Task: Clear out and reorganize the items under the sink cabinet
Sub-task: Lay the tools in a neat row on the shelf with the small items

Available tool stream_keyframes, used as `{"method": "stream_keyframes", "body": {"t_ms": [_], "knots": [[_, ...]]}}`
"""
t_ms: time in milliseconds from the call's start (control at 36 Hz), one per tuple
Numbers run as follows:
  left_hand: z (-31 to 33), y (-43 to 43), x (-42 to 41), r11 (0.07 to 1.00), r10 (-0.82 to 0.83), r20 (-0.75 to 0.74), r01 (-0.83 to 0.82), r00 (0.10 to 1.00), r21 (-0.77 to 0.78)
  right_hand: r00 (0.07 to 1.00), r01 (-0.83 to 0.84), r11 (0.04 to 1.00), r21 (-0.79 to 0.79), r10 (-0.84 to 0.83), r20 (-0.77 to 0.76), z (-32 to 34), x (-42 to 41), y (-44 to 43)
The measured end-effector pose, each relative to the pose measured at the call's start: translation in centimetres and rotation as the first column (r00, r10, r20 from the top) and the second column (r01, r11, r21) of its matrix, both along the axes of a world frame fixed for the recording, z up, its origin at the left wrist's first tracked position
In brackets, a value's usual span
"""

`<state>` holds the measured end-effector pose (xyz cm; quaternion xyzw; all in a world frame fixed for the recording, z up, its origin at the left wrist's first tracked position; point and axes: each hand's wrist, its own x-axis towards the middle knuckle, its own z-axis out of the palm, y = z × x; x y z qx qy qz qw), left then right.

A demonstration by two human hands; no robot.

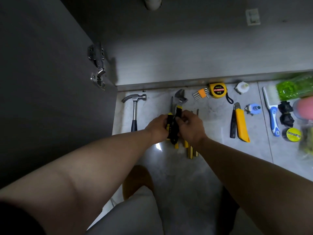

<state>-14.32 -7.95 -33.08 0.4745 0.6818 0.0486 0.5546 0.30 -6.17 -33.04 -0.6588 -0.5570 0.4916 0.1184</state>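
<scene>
Head view, looking down at the tiled floor [177,175] in front of the open sink cabinet [186,56].

- Cabinet: the base is seen bare; a white drain pipe [152,2] is noted at the top, and a metal hinge [97,65] on the left door [42,82].
- Left hand [157,128]: the fingers are curled round a black-and-yellow tool [169,123]; its kind cannot be told.
- Right hand [191,128]: the black-and-yellow handle of an adjustable wrench [180,100] is pinched between thumb and fingers, with the steel head pointed towards the cabinet edge. Both hands are held together above the floor.
- Below the hands, yellow-handled screwdrivers [191,151] are laid side by side on the floor and partly hidden.
- Along the cabinet's front edge, left to right, are laid: a claw hammer [134,109], a hex key set [201,93] touching a yellow tape measure [218,90], and a white roll [241,87].
- Nearer the right edge of the floor are recorded: a slim black knife [232,122] just beside a yellow utility knife [241,122], a blue fitting [254,109], a brush [272,109] with a blue-and-white handle, black crumpled bags [286,114], a yellow-lidded tin [293,134], and a green plastic package [294,88], blurred.
</scene>
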Motion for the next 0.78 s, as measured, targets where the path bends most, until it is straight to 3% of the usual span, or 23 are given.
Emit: {"method": "stream_keyframes", "body": {"t_ms": [83, 167, 222, 278, 333, 417, 556, 778], "knots": [[0.3, 0.0, -1.1, 0.983, 0.174, 0.093, -0.166, 0.980, -0.084, 0.994, -0.043, 0.995, -0.091, 0.034, -0.099, 0.1, -1.6, -0.2], [0.2, 0.0, -2.6, 0.947, 0.317, 0.039, -0.314, 0.948, -0.064, 0.988, -0.117, 0.984, -0.135, 0.102, -0.115, -0.2, -3.0, -0.5], [0.1, 0.2, -3.7, 0.959, 0.281, -0.159, -0.273, 0.947, 0.070, 0.983, -0.154, 0.971, -0.182, 0.132, -0.126, -0.6, -3.9, -0.8], [-0.1, 0.2, -4.8, 0.973, 0.224, -0.404, -0.183, 0.887, 0.137, 0.979, -0.182, 0.952, -0.246, 0.152, -0.136, -1.0, -4.8, -1.0], [-0.1, 0.1, -5.4, 0.980, 0.194, -0.568, -0.177, 0.800, 0.086, 0.974, -0.219, 0.931, -0.292, 0.193, -0.116, -1.3, -5.7, -1.1], [-0.1, -0.4, -5.8, 0.961, 0.151, -0.664, -0.266, 0.732, -0.074, 0.966, -0.257, 0.920, -0.297, 0.251, -0.057, -1.7, -6.7, -1.3], [-0.3, -1.0, -6.7, 0.951, 0.081, -0.588, -0.239, 0.805, -0.196, 0.948, -0.301, 0.906, -0.299, 0.318, 0.006, -2.1, -7.7, -1.6], [0.0, -1.3, -6.7, 0.958, 0.115, -0.575, -0.244, 0.810, -0.153, 0.943, -0.332, 0.919, -0.213, 0.331, -0.039, -2.2, -8.4, -3.1]]}}
